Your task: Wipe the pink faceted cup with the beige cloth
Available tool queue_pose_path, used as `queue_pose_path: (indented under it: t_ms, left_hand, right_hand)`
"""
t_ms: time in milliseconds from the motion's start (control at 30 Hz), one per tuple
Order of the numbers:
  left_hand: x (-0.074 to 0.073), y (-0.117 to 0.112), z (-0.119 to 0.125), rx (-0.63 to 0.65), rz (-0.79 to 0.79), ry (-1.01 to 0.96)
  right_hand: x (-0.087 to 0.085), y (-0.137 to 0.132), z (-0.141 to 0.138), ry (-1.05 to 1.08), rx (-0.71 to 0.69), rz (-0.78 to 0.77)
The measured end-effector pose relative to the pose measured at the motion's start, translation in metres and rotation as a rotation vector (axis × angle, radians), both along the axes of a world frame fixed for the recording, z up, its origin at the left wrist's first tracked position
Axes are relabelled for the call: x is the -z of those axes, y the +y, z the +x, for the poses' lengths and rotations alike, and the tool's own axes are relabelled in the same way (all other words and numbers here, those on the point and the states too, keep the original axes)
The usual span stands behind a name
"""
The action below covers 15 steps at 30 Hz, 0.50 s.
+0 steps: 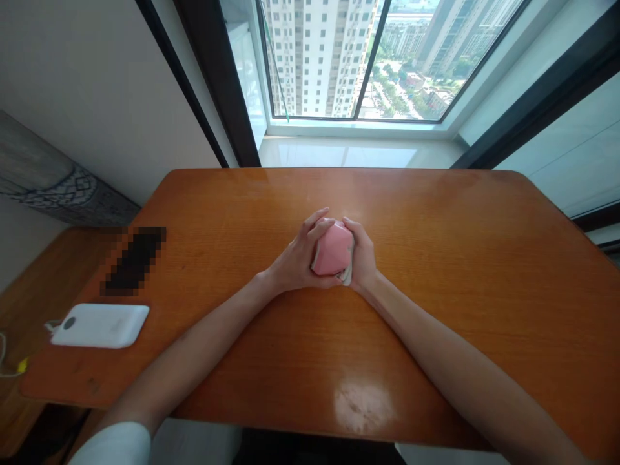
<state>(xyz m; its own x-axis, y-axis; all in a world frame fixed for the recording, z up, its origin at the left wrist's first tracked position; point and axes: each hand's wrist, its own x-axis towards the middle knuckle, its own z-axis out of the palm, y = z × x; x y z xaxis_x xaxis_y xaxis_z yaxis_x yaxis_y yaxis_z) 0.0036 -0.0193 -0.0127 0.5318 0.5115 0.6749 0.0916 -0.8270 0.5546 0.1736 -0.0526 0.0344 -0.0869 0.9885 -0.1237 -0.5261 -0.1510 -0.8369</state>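
Observation:
A small pink faceted object (pixel 333 248) with a whitish part along its right and lower edge is held between both hands over the middle of the table; its exact kind does not show. My left hand (pixel 309 255) wraps its left side, fingers over the top and thumb below. On the opposite side, my right hand (pixel 363 255) is closed against the whitish edge. Parts of the object are covered by the fingers and palms.
The brown wooden table (pixel 460 290) reaches to the window (pixel 358 119). At the left lie a white flat device (pixel 101 325) with a cable and a dark pixelated patch (pixel 135 261). A bench (pixel 29 323) stands beside the table.

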Motion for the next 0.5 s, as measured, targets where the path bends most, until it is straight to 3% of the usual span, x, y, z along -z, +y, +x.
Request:
queue_pose_path:
  t_ms: [500]
  left_hand:
    - [0.0099,0.0,0.004,-0.082,0.057,0.065]
  right_hand:
    - [0.0085,-0.0007,0.0041,0.003,0.072,-0.053]
